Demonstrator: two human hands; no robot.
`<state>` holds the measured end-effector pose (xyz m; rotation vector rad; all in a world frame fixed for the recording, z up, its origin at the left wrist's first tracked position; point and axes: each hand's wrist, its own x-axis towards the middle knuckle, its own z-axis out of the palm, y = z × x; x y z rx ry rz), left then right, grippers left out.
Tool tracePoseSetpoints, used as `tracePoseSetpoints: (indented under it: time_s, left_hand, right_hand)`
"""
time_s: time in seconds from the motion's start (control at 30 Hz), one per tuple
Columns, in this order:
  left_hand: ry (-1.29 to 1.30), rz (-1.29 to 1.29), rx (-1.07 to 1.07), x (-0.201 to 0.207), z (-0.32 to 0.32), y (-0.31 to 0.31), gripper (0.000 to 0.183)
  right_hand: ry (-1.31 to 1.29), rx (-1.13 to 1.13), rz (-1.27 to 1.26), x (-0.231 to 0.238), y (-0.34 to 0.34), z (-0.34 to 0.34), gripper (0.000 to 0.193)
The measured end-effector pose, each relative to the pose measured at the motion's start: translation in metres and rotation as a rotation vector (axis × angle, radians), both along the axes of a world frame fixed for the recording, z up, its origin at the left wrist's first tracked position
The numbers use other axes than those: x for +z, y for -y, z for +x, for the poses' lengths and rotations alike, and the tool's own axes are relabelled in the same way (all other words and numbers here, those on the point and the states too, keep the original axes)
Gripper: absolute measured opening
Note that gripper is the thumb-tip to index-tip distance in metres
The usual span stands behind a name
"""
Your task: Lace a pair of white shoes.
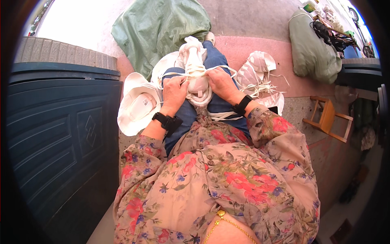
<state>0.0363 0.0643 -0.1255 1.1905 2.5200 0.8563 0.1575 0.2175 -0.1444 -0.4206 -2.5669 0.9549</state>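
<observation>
A white shoe upper [195, 61] lies lengthwise between my thighs, with its pale pink tongue and collar toward me. My left hand [174, 93] is closed at the left edge of its throat, thumb and fingers pinching a white shoelace [187, 75]. On the opposite side my right hand [223, 84] is also closed, pinching lace by the right eyelet edge. Lace runs across the tongue between both hands, and a loose loop hangs by my right hip. The fingertips are partly hidden.
White shoe parts [140, 103] lie by my left leg. More pale uppers with tangled laces [256, 75] rest on the right. A green sheet [162, 32] is ahead, a stuffed green sack [310, 49] far right, a small wooden stool [328, 118] nearer, and a dark blue door [65, 134] left.
</observation>
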Motion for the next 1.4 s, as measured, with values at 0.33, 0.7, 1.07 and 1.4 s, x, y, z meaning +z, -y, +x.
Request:
tracePoseSetpoints:
  time_s: [0.33, 0.7, 1.07, 1.4]
  left_hand:
    - [-0.161, -0.237, -0.262, 0.023, -0.031, -0.022, 0.021]
    - [-0.128, -0.138, -0.237, 0.012, -0.036, -0.006, 0.013]
    - [-0.073, -0.122, -0.13, 0.002, -0.029, -0.002, 0.015]
    - [-0.109, -0.215, -0.13, 0.003, -0.024, -0.006, 0.018]
  right_hand:
    - [0.089, 0.136, 0.402, 0.02, -0.005, -0.01, 0.01]
    - [-0.786, -0.244, -0.699, 0.183, -0.079, 0.012, 0.019]
    - [0.471, 0.007, -0.789, 0.029, 0.029, -0.015, 0.022]
    - [0.408, -0.026, -0.119, 0.014, 0.05, -0.047, 0.018]
